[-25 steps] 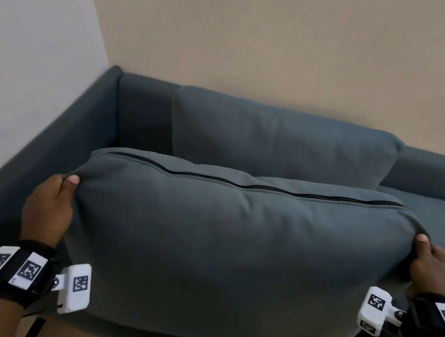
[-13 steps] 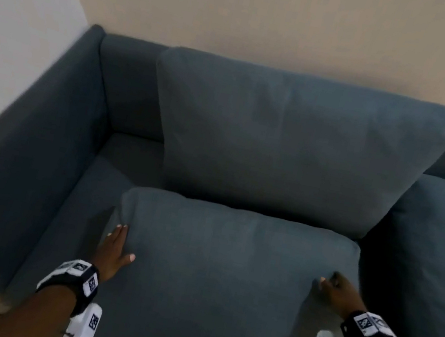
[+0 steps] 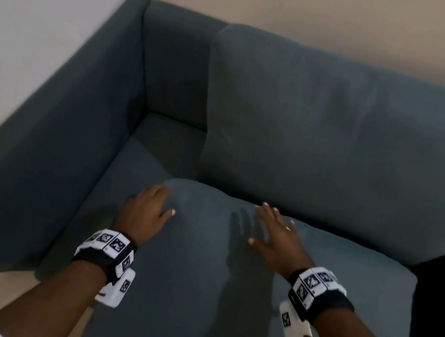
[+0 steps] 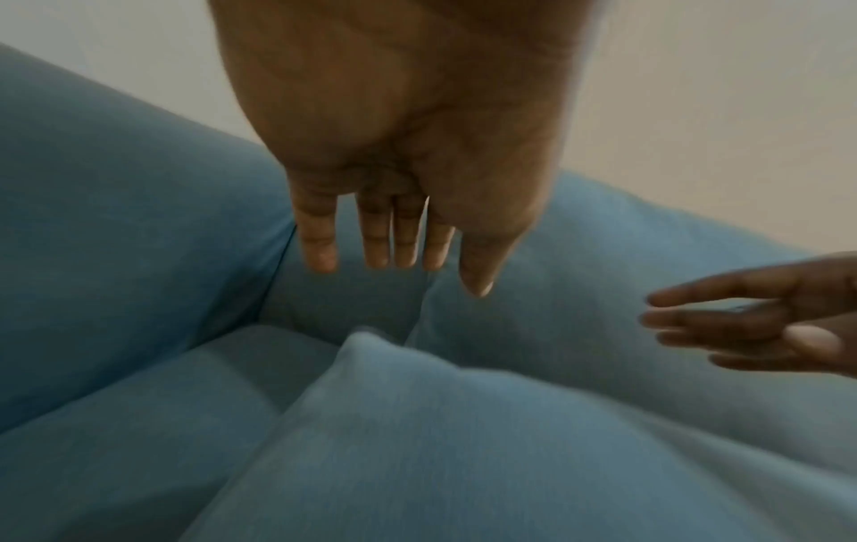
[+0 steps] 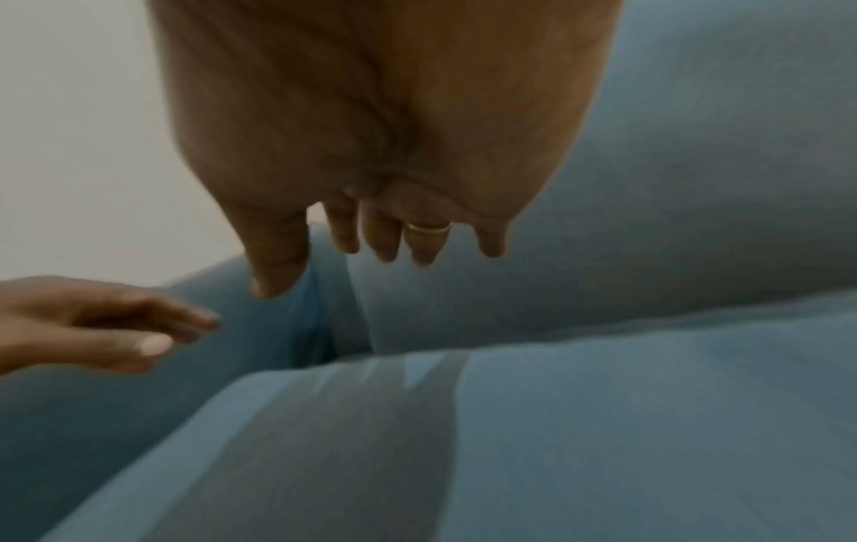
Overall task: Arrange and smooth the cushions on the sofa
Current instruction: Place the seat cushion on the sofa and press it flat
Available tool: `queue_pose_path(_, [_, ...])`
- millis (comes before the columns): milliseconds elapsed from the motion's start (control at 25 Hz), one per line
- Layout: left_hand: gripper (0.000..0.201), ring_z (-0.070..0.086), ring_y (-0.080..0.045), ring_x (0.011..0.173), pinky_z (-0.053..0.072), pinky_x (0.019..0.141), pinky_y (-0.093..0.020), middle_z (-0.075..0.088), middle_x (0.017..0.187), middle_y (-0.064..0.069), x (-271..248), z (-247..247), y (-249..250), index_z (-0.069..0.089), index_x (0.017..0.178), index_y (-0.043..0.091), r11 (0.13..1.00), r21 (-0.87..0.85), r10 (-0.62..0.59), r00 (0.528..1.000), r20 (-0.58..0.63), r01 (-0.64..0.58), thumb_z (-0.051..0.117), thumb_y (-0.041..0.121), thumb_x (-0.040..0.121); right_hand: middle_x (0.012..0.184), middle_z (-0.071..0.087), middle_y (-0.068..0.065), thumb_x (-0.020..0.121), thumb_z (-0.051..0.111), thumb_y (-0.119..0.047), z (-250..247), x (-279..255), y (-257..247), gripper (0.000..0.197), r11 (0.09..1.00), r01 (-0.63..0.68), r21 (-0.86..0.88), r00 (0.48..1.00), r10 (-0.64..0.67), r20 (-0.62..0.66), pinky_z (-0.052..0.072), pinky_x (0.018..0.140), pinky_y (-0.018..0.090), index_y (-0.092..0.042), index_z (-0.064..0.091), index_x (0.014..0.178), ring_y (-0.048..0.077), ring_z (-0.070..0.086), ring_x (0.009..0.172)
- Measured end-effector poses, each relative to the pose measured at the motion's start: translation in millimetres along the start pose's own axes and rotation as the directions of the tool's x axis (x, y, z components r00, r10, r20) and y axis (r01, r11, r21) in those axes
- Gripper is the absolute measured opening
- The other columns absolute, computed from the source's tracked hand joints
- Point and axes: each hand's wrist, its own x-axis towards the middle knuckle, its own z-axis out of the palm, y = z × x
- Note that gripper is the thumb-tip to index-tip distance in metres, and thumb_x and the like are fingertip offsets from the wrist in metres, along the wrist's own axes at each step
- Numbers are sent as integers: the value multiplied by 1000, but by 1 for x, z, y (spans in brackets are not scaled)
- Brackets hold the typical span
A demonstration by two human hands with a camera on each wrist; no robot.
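Seat cushion (image 3: 221,302) laid flat on sofa (image 3: 46,167), directly under both palms, rear edge against back cushion (image 3: 338,147). Left hand (image 3: 145,211) and right hand (image 3: 277,237) spread flat, nothing gripped, contact unclear. Risk: uneven pressing skews cushion sideways. Blue-grey fabric, plump, rear-left corner humped.

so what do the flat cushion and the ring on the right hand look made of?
Flat cushion: woven upholstery fabric, matte blue-grey with a fine heathered texture and soft folds; the filling is hidden. Ring: apparently gold-coloured metal, with a thin shiny band; the alloy cannot be judged.
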Motion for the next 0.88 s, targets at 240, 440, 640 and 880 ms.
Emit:
queue_pose_path(240, [64,17,-24,155,-10,123,-49,16,168,-6,59,-45,7,28,157,8,991,-98,35,893,-449,-88,43,38,102,167,1,-15,98,62,-29,-46,102,-126,72,909,369,194,822,-222,-524,16,124,36,-24,26,160,12,-1,157])
queue_pose_path(440, [70,-4,-19,156,8,120,-65,-5,170,6,62,42,-45,11,162,24,998,30,-66,908,414,59,16,58,102,171,0,2,108,34,-45,50,154,-124,64,966,115,-232,943,-33,330,15,123,56,-25,10,163,22,2,157])
queue_pose_path(640, [69,-3,-20,157,6,127,-44,-2,170,-1,63,28,-37,11,162,15,987,-161,20,996,88,-6,14,52,103,170,11,-2,106,38,-37,24,149,-101,57,994,107,13,952,-98,-291,16,123,31,-23,27,159,16,4,157])
queue_pose_path(880, [73,4,-25,157,5,124,-48,7,170,-5,75,34,-6,16,161,12,994,-72,-67,984,166,80,19,54,102,165,28,1,103,39,-51,20,131,-60,60,997,66,32,948,-53,-315,27,120,34,-24,36,156,18,19,155])
